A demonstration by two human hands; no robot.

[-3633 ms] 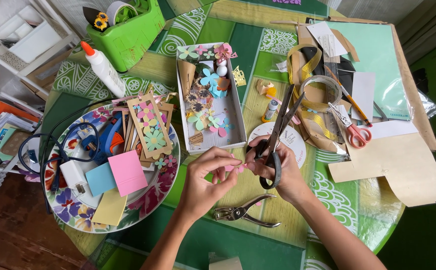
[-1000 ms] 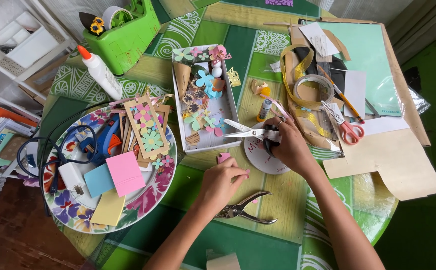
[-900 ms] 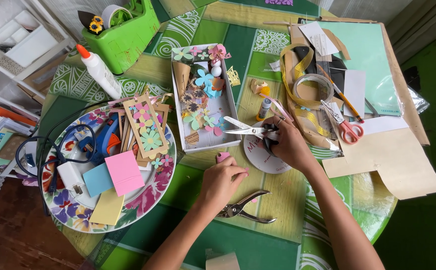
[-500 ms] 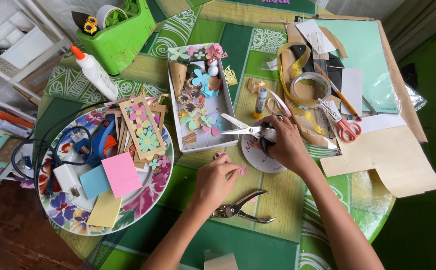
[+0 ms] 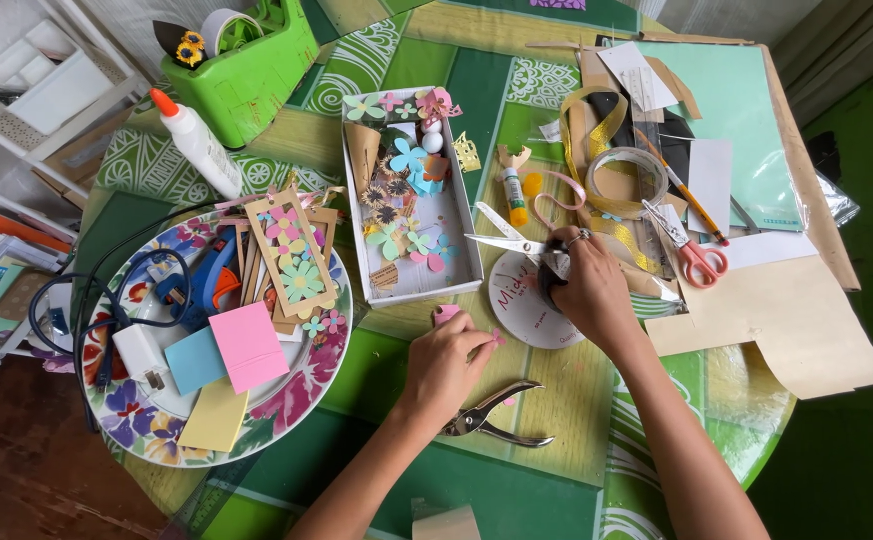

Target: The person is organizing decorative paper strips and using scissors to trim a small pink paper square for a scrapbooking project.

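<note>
white tray (image 5: 460, 262): paper flowers (image 5: 409, 243) | right hand (image 5: 589, 290): scissors (image 5: 513, 242)

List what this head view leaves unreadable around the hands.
- Pink paper piece: mostly covered by the left hand; shape unclear.
- Scissors: handles hidden inside the right hand.
- Punch pliers: front end behind the left wrist.
- Both arms: cut off by the bottom edge.

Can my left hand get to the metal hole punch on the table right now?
Probably yes. The left hand rests just beside the metal hole punch, with bare tablecloth between them. It does pinch a small pink paper piece.
</note>
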